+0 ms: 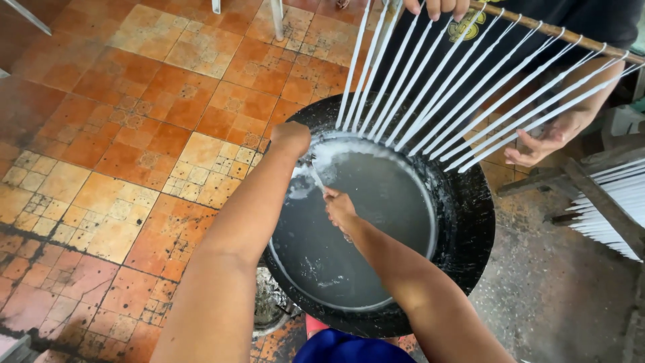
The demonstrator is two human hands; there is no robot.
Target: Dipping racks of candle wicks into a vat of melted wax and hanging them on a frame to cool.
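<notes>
1. Left hand [291,138]: clenched into a fist at the far-left rim of the black pan [470,222]. It appears to grip something small at the rim; what that is cannot be told, as the fist hides it.
2. Right hand [339,208]: fingers drawn together and pointing down, over or touching the grey liquid wax [376,222] inside the pan. A thin white strand [316,176] runs from it up toward the left hand; whether it is pinched cannot be told.
3. Key relation: the two hands lie close together, left farther away and right nearer the body, with the strand's long axis running between them along the pan's left side.
4. White crust sits on the pan's far inner wall, just beyond the left hand.
5. Beyond the pan, a second person's hands hold a wooden rod [557,32] from which a row of white candles [430,87] hangs slantwise toward the wax.
6. A further bundle of white candles [615,202] lies at right. Orange tiled floor [134,134] at left.
</notes>
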